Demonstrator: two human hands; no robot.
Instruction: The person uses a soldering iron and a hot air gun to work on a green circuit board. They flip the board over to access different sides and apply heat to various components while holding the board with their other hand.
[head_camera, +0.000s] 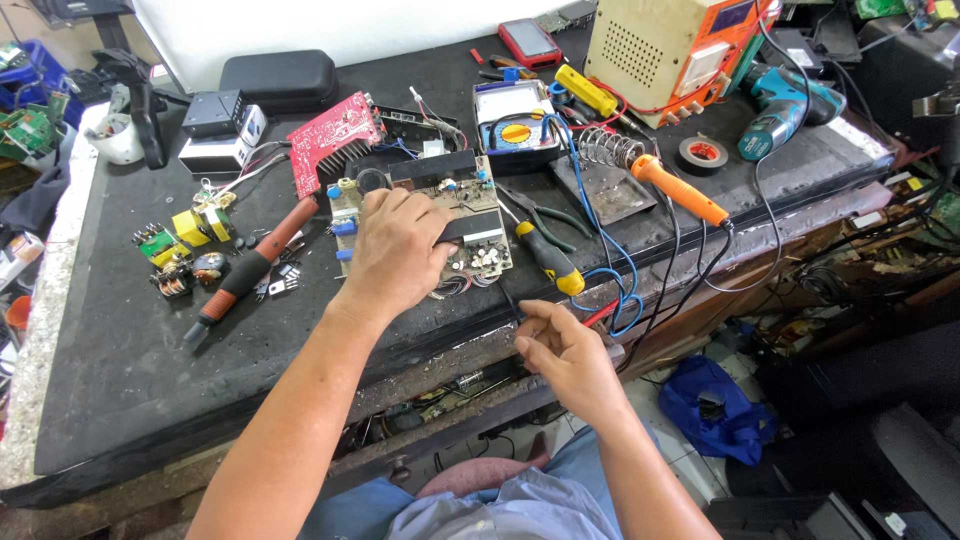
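At nine o'clock a red-handled tool (245, 272) is laid on the black bench (110, 340). The left hand (395, 250) is stretched forward, palm down, fingers curled over the circuit board (470, 215) at centre, gripping it. At five o'clock the right hand (560, 350) is held at the bench edge, fingertips pinched narrow on a thin wire (508, 298). An orange soldering iron (680, 190) is seen at two o'clock.

The dark worktop (120, 370) holds a green circuit board (470, 215), a red board (330, 135), an orange soldering iron (680, 190), a meter (515, 125), pliers (545, 255) and black tape (703, 153).
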